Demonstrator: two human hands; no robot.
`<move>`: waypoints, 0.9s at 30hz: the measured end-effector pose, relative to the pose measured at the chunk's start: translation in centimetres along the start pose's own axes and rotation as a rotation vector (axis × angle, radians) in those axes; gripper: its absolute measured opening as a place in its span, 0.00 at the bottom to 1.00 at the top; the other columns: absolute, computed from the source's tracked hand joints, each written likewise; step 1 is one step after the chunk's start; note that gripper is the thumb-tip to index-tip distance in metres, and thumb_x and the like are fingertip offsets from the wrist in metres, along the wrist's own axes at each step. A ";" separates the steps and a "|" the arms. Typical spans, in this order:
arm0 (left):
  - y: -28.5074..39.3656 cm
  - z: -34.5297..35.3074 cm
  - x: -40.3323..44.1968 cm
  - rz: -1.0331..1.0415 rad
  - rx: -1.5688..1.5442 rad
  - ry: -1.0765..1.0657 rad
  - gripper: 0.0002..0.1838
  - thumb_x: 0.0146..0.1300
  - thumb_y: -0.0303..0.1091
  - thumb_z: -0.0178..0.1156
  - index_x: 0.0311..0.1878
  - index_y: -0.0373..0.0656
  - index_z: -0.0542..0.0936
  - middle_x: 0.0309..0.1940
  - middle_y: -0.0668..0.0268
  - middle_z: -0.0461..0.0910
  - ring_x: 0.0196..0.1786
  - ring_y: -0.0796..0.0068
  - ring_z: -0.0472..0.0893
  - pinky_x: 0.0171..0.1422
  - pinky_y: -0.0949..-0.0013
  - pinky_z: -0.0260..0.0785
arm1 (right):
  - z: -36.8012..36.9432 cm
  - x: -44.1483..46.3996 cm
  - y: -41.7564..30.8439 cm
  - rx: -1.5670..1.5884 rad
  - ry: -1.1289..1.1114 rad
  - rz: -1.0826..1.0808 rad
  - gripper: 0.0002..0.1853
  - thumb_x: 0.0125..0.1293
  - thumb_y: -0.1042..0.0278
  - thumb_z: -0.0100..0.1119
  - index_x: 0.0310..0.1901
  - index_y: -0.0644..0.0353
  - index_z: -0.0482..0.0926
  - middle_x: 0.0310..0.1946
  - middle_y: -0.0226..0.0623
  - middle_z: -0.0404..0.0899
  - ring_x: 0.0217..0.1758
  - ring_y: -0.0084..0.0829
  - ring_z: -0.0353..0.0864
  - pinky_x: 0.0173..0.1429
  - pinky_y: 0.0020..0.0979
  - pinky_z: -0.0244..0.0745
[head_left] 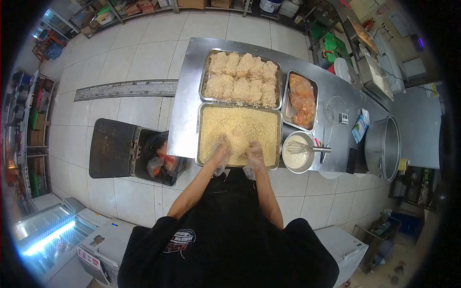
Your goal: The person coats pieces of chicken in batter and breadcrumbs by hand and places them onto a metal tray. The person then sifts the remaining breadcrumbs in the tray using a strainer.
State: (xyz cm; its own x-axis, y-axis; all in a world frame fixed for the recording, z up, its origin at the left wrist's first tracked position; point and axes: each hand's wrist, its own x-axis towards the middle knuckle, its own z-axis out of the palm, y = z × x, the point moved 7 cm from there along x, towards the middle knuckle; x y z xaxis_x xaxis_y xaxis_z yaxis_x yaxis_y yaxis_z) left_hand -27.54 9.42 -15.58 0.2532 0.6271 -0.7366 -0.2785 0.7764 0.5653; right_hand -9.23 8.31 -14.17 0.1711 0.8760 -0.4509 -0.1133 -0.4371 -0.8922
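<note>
1. Your left hand and right hand, both in clear gloves, are in the near part of the crumb tray, one on each side of a crumb-covered lump
2. Your hands are apart, with that lump between them; your fingertips run into the crumbs, so whether either hand grips anything, and how wide the fingers are, you cannot tell from here
3. The lump looks like one piece under a coat of crumbs, though its edges blend into the crumbs around it
4. Done, as far as it shows: two rows of coated pieces, about five to a row, fill most of the far tray, just beyond the crumbs
5. Not done: the uncoated pieces in the side tray, to the right of the far tray; they overlap, so their count is unclear
6. By this look, the work is well along but not complete
7. The bowl beside the crumb tray holds pale batter, with a whisk resting in it
</note>
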 end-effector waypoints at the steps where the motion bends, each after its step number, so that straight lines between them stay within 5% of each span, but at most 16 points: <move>1: 0.0 -0.2 0.2 0.022 -0.053 0.027 0.20 0.67 0.37 0.43 0.60 0.42 0.65 0.29 0.68 0.67 0.26 0.77 0.65 0.37 0.73 0.69 | 0.9 -0.9 -3.0 0.193 0.012 -0.036 0.17 0.56 0.80 0.54 0.49 0.62 0.67 0.43 0.36 0.71 0.38 0.27 0.76 0.35 0.32 0.76; 2: 0.1 -0.3 0.4 0.045 -0.106 0.052 0.17 0.68 0.37 0.43 0.58 0.44 0.67 0.25 0.72 0.65 0.22 0.80 0.62 0.32 0.74 0.68 | 0.5 -1.0 -3.7 0.197 0.010 -0.042 0.17 0.56 0.80 0.54 0.49 0.62 0.67 0.43 0.36 0.71 0.38 0.27 0.76 0.35 0.32 0.76; 5: 1.4 -1.8 -0.2 0.471 0.240 0.223 0.17 0.61 0.35 0.49 0.53 0.40 0.70 0.34 0.66 0.72 0.34 0.75 0.73 0.36 0.70 0.66 | 0.8 -2.9 -1.7 -0.023 -0.172 0.253 0.18 0.56 0.79 0.56 0.48 0.62 0.66 0.39 0.34 0.73 0.36 0.26 0.76 0.35 0.31 0.76; 8: -0.8 0.0 1.1 0.009 0.112 -0.030 0.25 0.59 0.35 0.51 0.58 0.34 0.67 0.51 0.59 0.70 0.51 0.67 0.73 0.54 0.65 0.66 | 1.8 -2.2 -3.9 0.394 -0.135 0.047 0.17 0.57 0.75 0.59 0.47 0.63 0.66 0.33 0.32 0.76 0.34 0.26 0.77 0.37 0.28 0.75; 10: 5.3 3.3 -2.6 0.483 0.826 -0.037 0.33 0.59 0.35 0.51 0.67 0.32 0.59 0.65 0.55 0.61 0.68 0.61 0.61 0.71 0.64 0.52 | -0.7 -1.2 -5.6 0.076 -0.103 -0.229 0.18 0.58 0.74 0.62 0.48 0.64 0.67 0.34 0.34 0.78 0.37 0.27 0.78 0.40 0.28 0.75; 11: 5.6 3.5 -2.8 0.483 0.828 -0.032 0.33 0.59 0.35 0.51 0.67 0.32 0.59 0.65 0.55 0.61 0.68 0.61 0.61 0.71 0.64 0.52 | -1.3 -1.2 -7.5 0.080 -0.107 -0.229 0.18 0.58 0.74 0.62 0.48 0.64 0.67 0.34 0.34 0.78 0.37 0.27 0.78 0.40 0.28 0.75; 13: 8.0 3.7 -4.5 0.907 0.770 0.133 0.36 0.62 0.33 0.46 0.72 0.35 0.49 0.71 0.54 0.53 0.74 0.60 0.52 0.77 0.66 0.40 | -3.4 -2.0 -13.0 -0.410 0.189 -0.076 0.24 0.57 0.73 0.66 0.52 0.66 0.66 0.40 0.38 0.79 0.41 0.30 0.79 0.44 0.29 0.75; 17: 6.2 5.2 1.5 0.783 1.158 0.277 0.36 0.63 0.29 0.43 0.74 0.37 0.45 0.74 0.54 0.47 0.76 0.60 0.46 0.79 0.66 0.32 | -1.2 2.5 -7.9 -0.371 0.282 -0.399 0.33 0.53 0.69 0.71 0.58 0.67 0.64 0.42 0.41 0.79 0.44 0.31 0.79 0.49 0.30 0.76; 19: 5.7 6.1 1.7 0.801 1.026 0.155 0.36 0.62 0.27 0.41 0.74 0.36 0.45 0.74 0.54 0.46 0.76 0.60 0.46 0.79 0.66 0.32 | 2.2 3.3 -6.2 0.175 -0.126 -0.063 0.41 0.48 0.62 0.75 0.60 0.69 0.63 0.42 0.44 0.79 0.47 0.33 0.79 0.54 0.31 0.74; 20: 5.6 5.8 1.5 0.800 1.036 0.155 0.36 0.62 0.27 0.41 0.74 0.36 0.45 0.74 0.54 0.46 0.76 0.60 0.46 0.79 0.66 0.32 | 1.8 3.1 -6.8 0.184 -0.125 -0.063 0.41 0.48 0.62 0.75 0.60 0.69 0.63 0.42 0.44 0.79 0.47 0.33 0.79 0.54 0.31 0.74; 23: 5.8 4.9 -0.2 0.695 0.912 -0.037 0.36 0.60 0.27 0.41 0.73 0.35 0.45 0.73 0.50 0.49 0.76 0.58 0.48 0.78 0.66 0.34 | 0.3 1.9 -10.3 0.032 -0.170 -0.007 0.42 0.49 0.60 0.75 0.62 0.70 0.62 0.49 0.47 0.77 0.52 0.33 0.77 0.56 0.31 0.73; 25: 5.6 4.1 -1.0 0.638 1.241 0.022 0.38 0.58 0.27 0.43 0.73 0.33 0.45 0.72 0.46 0.48 0.76 0.57 0.46 0.78 0.66 0.33 | -1.5 2.5 -12.7 -0.688 0.002 -0.277 0.39 0.51 0.63 0.72 0.62 0.67 0.63 0.51 0.49 0.76 0.53 0.36 0.78 0.55 0.31 0.73; 26: 6.3 4.2 -1.5 0.635 1.240 0.015 0.38 0.58 0.27 0.43 0.73 0.33 0.45 0.72 0.46 0.48 0.76 0.57 0.46 0.78 0.66 0.33 | -1.3 2.8 -12.6 -0.689 0.007 -0.271 0.39 0.51 0.63 0.72 0.62 0.67 0.63 0.51 0.49 0.76 0.53 0.36 0.78 0.55 0.31 0.73; 27: 6.6 4.3 -2.5 0.309 1.426 0.008 0.39 0.57 0.28 0.45 0.73 0.32 0.45 0.70 0.44 0.53 0.74 0.54 0.52 0.77 0.64 0.39 | -0.4 2.5 -13.7 -0.799 0.047 -0.478 0.37 0.51 0.65 0.70 0.62 0.65 0.65 0.50 0.49 0.77 0.53 0.37 0.78 0.55 0.32 0.73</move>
State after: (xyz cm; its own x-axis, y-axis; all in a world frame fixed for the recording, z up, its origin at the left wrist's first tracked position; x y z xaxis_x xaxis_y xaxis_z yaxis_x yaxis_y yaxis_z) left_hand -26.06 13.21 -8.42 0.3487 0.7803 -0.5192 0.8174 0.0179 0.5758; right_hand -6.90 16.35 -3.10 0.0677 0.9976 -0.0165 0.6838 -0.0584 -0.7274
